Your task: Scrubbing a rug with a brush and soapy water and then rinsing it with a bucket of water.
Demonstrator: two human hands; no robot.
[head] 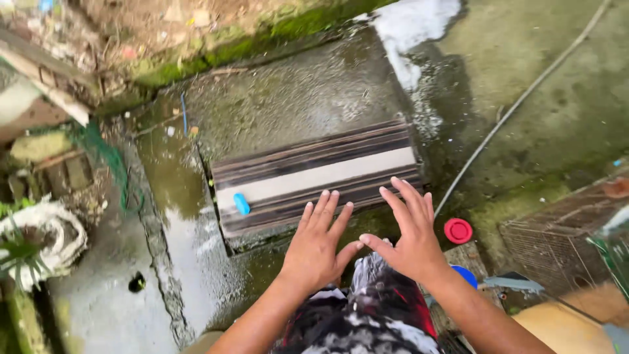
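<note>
On the wet concrete ground [295, 98] outdoors lies a ribbed washboard [314, 177] with a pale stripe, moss and foam along the edges. The left hand [318, 246] and right hand [409, 233] hover palms down, fingers spread, each grip released, just above a patterned cloth [377, 308]. A small blue brush [242, 204] rests on the board; a red lid [458, 231] sits right, near a thin hose [517, 105].

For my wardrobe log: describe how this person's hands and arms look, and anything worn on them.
Both arms are bare to where the frame cuts them off, with no sleeves showing. The left hand and right hand wear no gloves; no rings, watch or bands are visible.
</note>
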